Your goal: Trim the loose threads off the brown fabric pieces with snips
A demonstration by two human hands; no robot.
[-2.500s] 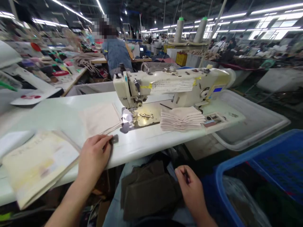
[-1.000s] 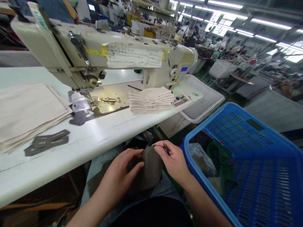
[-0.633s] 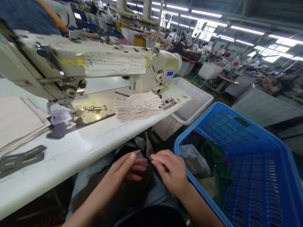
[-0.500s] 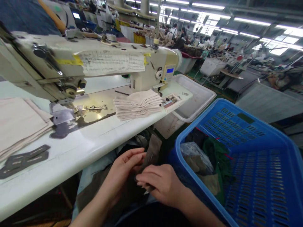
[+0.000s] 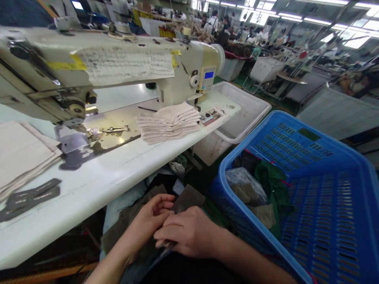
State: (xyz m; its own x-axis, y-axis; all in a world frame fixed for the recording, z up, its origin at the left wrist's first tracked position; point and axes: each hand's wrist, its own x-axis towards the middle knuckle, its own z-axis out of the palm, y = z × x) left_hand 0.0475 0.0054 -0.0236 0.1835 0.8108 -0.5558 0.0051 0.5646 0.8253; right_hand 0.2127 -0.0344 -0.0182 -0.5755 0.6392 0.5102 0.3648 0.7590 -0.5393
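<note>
Low in front of my body, below the table edge, my two hands are close together at a dark brown-grey fabric piece (image 5: 189,196). My left hand (image 5: 149,221) pinches it at its near edge, thumb against fingers. My right hand (image 5: 191,230) is closed beside it, knuckles up. A small shiny thing (image 5: 169,245) shows under its fingers, too hidden to name. More dark cloth (image 5: 118,225) lies across my lap under the left forearm.
A sewing machine (image 5: 118,63) stands on the white table (image 5: 97,189). Pleated beige pieces (image 5: 168,122), a flat beige stack (image 5: 23,154) and dark strips (image 5: 32,197) lie on it. At right is a blue basket (image 5: 319,205) with cloth inside; behind it, a white bin (image 5: 237,106).
Both hands have moved slightly left and nearer to each other. The fabric piece now lies flatter and broader beyond the fingers. My view has tipped down a little.
</note>
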